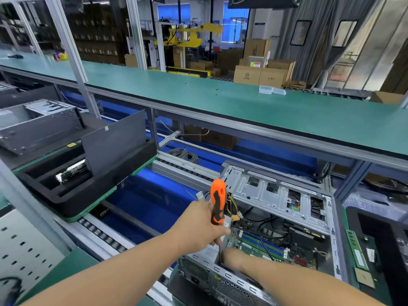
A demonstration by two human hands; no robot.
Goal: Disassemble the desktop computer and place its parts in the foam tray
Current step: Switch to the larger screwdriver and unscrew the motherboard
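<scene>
My left hand (198, 221) grips one orange-and-black screwdriver (218, 202), its shaft down at the near-left corner of the opened desktop computer (254, 250); my right hand (234, 258) reaches inside, grip hidden. Far left, one black foam tray (72, 193) holds an upright grey panel (114, 141) and a circuit board (70, 174)

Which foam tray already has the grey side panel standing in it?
The black foam tray at left on the green pallet: the grey side panel stands upright in its slot. The other black tray, at the right edge, holds no panel.
</scene>
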